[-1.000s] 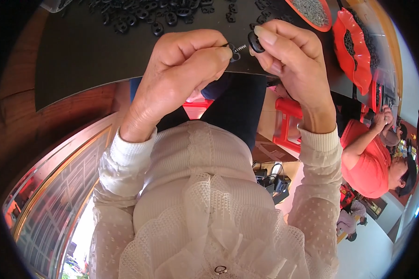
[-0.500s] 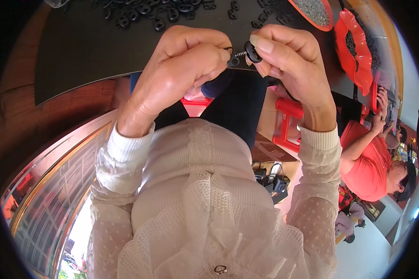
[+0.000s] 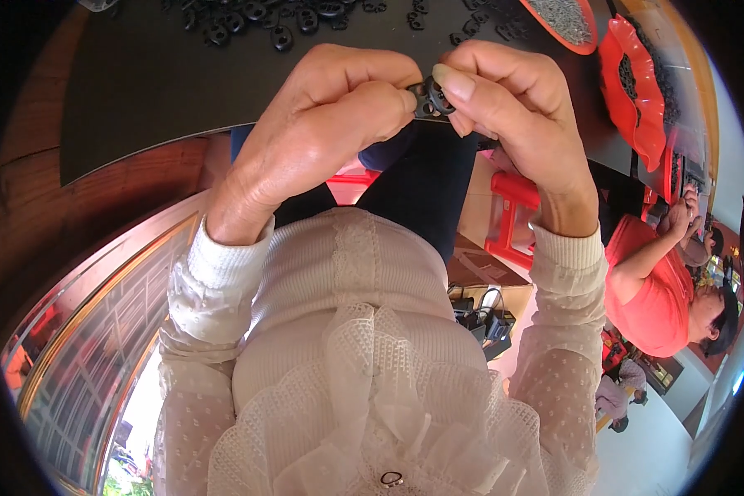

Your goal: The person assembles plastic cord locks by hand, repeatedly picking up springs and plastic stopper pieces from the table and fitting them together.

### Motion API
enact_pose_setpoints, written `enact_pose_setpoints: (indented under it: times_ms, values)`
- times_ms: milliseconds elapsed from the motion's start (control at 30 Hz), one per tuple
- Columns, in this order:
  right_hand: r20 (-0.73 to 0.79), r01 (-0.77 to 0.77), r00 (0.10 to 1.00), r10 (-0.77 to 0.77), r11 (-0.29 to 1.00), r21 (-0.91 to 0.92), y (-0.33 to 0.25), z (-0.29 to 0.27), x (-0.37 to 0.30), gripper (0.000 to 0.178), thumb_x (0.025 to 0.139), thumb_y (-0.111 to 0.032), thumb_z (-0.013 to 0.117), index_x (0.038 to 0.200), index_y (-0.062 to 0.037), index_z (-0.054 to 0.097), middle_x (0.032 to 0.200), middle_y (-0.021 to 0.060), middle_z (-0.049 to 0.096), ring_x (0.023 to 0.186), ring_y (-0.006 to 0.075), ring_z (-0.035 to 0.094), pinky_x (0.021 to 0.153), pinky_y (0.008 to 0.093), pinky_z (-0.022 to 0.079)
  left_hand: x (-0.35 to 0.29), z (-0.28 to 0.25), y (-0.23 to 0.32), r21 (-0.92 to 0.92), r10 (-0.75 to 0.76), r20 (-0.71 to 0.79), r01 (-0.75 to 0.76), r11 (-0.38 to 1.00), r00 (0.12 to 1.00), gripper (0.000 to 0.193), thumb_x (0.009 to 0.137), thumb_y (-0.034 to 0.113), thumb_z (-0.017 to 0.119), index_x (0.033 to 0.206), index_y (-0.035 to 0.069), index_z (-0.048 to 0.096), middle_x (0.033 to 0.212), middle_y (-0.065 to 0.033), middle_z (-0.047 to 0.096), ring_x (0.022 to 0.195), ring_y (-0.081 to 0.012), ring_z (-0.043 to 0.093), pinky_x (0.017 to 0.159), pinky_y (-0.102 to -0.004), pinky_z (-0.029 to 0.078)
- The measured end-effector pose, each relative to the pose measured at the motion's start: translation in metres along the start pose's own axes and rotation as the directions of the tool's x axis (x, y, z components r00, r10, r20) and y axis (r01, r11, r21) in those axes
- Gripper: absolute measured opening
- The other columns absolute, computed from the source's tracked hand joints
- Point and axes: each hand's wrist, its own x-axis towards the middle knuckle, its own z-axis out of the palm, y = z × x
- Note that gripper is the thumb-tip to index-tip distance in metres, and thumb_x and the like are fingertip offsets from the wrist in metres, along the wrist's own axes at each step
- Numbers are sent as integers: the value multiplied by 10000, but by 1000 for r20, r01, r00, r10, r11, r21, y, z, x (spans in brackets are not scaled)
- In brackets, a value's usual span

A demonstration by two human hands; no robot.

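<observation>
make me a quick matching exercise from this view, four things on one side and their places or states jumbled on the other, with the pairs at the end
Things
1. silvery bits
2. loose black pieces
3. paired black parts
4. wavy-rimmed dish

Places or states
A. scattered on the dark table
B. red, with small dark bits inside
C. heaped in an orange-red dish, top right
D. held between left hand and right hand

Pairs: 1-C, 2-A, 3-D, 4-B
</observation>
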Motion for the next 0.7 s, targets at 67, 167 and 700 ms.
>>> enact_pose_setpoints:
  times_ms: [67,167,700]
  values:
    - [5,4,1000,-4,1000,-6,0,0,0,228,920,-191,591,774,-16,605,607,-58,479,568,6,406,506,189,301,-1,0,0,36,30,-2,-30,999,1000,176,840,92,497,688,16,457,598,56,352,552,-30,294,466,-236,227]
    - [-7,48,999,-48,999,-14,5,1,0,231,924,-196,593,780,-16,602,612,-58,476,570,7,406,505,189,303,-2,3,2,20,-5,-32,6,1000,999,186,851,90,502,687,13,461,600,51,367,553,-32,308,470,-236,240]
    - [41,121,992,-116,986,-118,1,4,5,262,953,-211,562,801,1,545,620,-36,417,597,40,367,516,217,329,-3,-3,9,23,-30,11,30,999,999,211,870,86,512,679,2,485,612,10,457,573,-43,378,506,-235,304]
